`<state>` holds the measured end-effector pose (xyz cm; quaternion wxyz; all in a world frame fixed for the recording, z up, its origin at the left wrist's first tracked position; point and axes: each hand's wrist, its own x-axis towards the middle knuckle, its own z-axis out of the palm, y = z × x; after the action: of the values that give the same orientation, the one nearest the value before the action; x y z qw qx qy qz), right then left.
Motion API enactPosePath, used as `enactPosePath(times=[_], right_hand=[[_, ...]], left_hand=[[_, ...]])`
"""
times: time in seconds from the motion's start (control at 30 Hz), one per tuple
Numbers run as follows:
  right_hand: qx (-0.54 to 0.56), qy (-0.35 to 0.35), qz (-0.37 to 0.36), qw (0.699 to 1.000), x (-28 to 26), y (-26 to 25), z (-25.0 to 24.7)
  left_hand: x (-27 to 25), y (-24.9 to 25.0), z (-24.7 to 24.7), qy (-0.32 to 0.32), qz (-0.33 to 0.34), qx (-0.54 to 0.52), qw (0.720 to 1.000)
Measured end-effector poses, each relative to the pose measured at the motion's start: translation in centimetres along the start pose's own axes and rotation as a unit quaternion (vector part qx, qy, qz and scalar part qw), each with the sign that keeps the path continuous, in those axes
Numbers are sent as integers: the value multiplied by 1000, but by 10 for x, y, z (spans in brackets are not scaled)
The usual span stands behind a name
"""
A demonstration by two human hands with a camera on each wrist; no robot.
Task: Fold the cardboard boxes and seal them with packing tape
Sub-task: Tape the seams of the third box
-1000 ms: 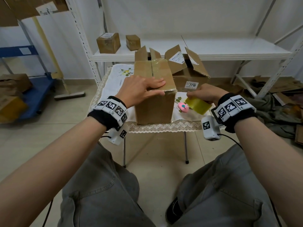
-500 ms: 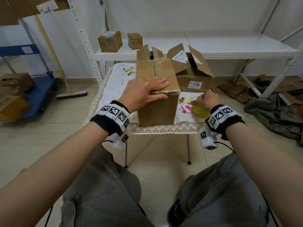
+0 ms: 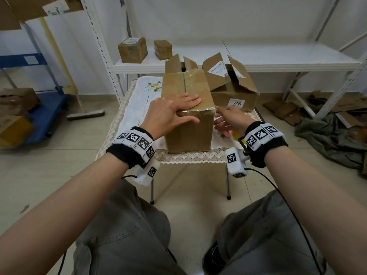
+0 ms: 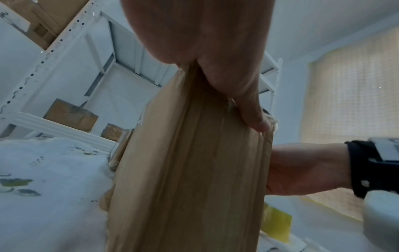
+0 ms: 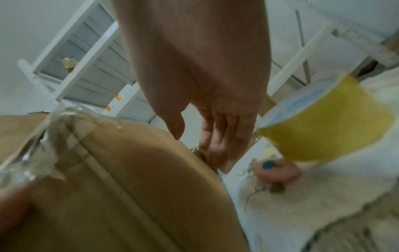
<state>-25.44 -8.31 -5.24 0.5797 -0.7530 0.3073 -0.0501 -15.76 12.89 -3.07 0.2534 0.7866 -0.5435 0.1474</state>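
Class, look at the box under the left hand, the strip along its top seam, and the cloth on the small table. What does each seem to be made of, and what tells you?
Box: brown cardboard, matt, with faint ribbing on its side. Strip: probably clear plastic tape, glossy and wrinkled, frayed at the corner. Cloth: likely woven fabric, white with flower embroidery and a lace edge.

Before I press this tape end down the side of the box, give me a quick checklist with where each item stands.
1. Box steadied: ok, left hand lies flat on its top edge.
2. Right hand free: ok, open beside the box, holding nothing.
3. Tape roll out of the way: ok, on the table to the right.
4. Top flaps closed: ok, tape runs along the seam.
5. Tape end flat: not ok, wrinkled at the near corner.
6. Far end sealed: cannot tell.
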Motion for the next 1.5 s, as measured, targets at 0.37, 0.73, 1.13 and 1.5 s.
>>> enactPosePath(times=[0.37, 0.73, 1.13, 1.5], right_hand=[[108, -76, 91, 987, 3, 10, 17], [32, -124, 121, 984, 7, 12, 21], [-156, 150, 15, 976, 10, 15, -39], [96, -114, 65, 987, -18, -6, -17]], left_hand=[[-10, -5, -10, 49, -50, -80, 994], [-11, -23, -31, 45, -253, -345, 902], [9, -5, -22, -71, -287, -225, 929], [-1, -32, -17, -79, -514, -447, 728]])
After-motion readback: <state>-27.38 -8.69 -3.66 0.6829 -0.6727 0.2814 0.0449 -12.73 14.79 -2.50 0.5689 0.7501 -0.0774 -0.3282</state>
